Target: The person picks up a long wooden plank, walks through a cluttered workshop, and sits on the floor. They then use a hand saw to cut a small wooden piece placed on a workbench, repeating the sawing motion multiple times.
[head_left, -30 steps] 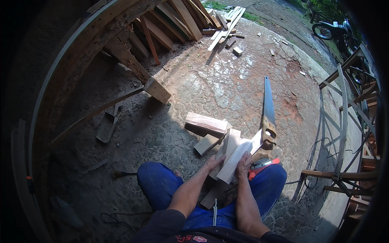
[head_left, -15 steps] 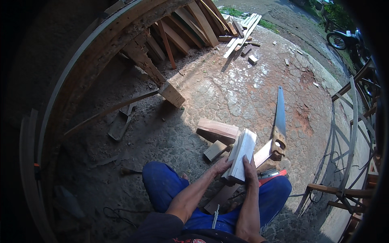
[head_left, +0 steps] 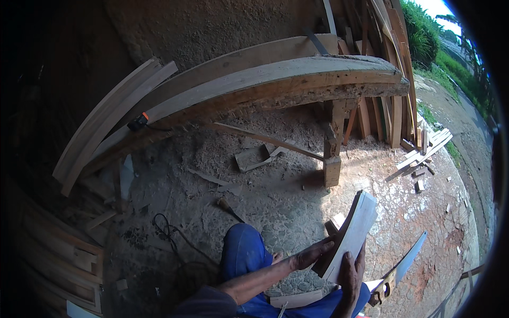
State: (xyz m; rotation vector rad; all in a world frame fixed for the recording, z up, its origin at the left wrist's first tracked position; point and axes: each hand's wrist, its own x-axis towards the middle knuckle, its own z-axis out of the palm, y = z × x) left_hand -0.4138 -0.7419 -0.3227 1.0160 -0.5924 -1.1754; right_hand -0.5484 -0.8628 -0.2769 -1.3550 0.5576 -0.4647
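My left hand (head_left: 313,254) grips the side of a stack of pale, planed wood pieces (head_left: 356,217), held raised and tilted between my knees. My right hand (head_left: 351,270) is closed round the near end of the same pieces, thumb on the top face. A handsaw (head_left: 408,252) with a wooden handle lies on the ground to the right. Another pale board (head_left: 294,298) shows low between my legs. Part of a further block (head_left: 337,220) shows behind the held pieces.
A wooden bench beam (head_left: 249,85) on a rough post (head_left: 332,172) spans ahead, bearing an orange-black tool (head_left: 138,122). Planks lean upright (head_left: 395,111) at back right. A brush-like tool (head_left: 222,204) and cord (head_left: 172,238) lie left; framed panels (head_left: 69,265) stand at lower left.
The view has swung to the left, toward the bench. My hands have lifted and tilted the wood pieces away from those on the ground.
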